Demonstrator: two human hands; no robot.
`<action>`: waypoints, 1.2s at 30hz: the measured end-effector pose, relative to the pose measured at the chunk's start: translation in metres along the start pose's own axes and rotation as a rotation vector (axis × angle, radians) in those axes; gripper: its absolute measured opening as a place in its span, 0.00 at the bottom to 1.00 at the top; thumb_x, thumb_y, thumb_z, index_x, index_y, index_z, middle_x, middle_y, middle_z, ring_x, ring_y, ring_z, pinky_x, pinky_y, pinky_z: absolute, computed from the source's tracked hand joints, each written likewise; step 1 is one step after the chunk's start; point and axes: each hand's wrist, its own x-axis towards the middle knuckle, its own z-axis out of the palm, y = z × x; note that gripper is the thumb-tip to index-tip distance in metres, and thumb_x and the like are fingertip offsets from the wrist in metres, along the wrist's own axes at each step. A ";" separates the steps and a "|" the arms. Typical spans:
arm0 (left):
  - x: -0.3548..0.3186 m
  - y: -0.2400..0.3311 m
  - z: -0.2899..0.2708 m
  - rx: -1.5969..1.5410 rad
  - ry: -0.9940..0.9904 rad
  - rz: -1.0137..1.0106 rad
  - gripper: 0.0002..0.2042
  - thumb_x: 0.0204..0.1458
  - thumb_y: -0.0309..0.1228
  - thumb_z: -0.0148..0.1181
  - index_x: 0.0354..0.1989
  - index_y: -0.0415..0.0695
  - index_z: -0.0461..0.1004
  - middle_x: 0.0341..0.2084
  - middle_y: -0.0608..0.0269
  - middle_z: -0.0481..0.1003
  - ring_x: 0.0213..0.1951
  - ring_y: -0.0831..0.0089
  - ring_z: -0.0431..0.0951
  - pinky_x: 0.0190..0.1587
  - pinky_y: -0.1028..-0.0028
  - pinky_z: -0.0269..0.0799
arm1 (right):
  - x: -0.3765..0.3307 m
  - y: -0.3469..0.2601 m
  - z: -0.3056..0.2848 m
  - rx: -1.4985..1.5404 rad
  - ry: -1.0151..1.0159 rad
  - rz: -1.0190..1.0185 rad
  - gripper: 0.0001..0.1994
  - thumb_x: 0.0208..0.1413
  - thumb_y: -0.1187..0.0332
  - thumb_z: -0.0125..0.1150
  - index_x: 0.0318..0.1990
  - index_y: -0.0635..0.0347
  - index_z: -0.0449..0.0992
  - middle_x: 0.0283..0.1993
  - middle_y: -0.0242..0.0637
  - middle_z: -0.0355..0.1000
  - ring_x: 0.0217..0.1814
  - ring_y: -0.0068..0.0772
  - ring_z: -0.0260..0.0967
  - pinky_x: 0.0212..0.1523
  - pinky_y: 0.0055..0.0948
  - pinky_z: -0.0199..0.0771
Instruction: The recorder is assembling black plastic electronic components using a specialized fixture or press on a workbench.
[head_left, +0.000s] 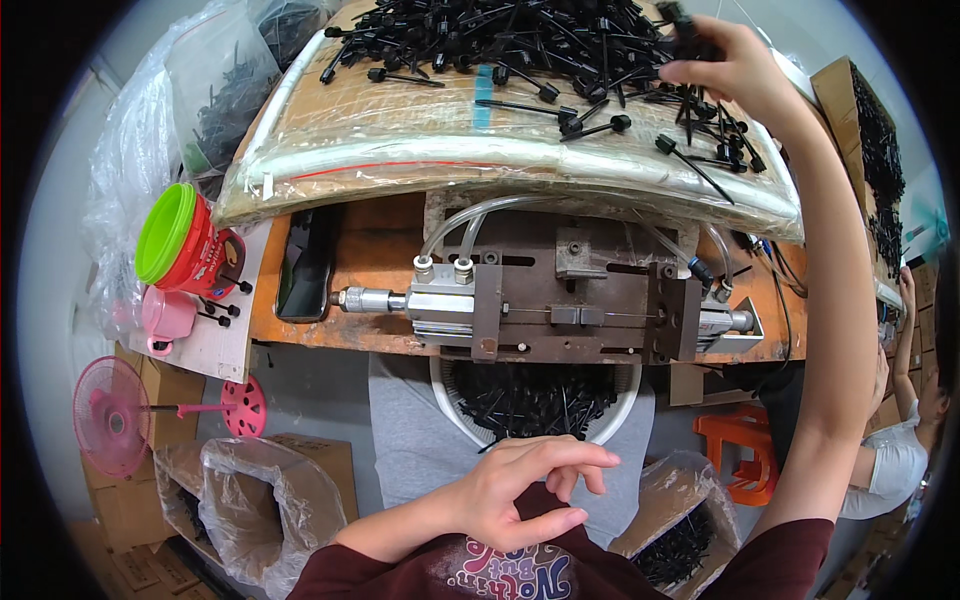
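Observation:
At the far right of a heap of black plastic pieces [540, 40], each a thin stem with a knobbed head, my right hand [740, 70] closes on a dark piece [680, 30]. Its fingers partly hide that piece, so I cannot tell if it is one or several. My left hand [530, 485] hangs above my lap, fingers apart and holding nothing. Just beyond it, a white basin [630, 385] between my legs contains many similar black pieces. A metal fixture [580, 285] with two air cylinders and clear tubes sits on the wooden bench [375, 335].
A plastic-wrapped cardboard surface [400, 130] carries the heap. At left are a red and green bucket [185, 240], a pink cup [168, 315] and a pink fan [112, 415]. Plastic-lined boxes [245, 500] flank my legs. An orange stool [740, 450] and another person [890, 460] appear at right.

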 end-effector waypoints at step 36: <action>0.040 0.015 -0.021 0.680 0.321 0.070 0.19 0.38 0.25 0.74 0.40 0.34 0.78 0.58 0.40 0.69 0.50 0.58 0.78 0.52 0.65 0.74 | -0.259 -0.106 0.119 0.994 0.467 0.318 0.10 0.51 0.76 0.68 0.39 0.64 0.73 0.43 0.43 0.73 0.38 0.22 0.71 0.32 0.18 0.73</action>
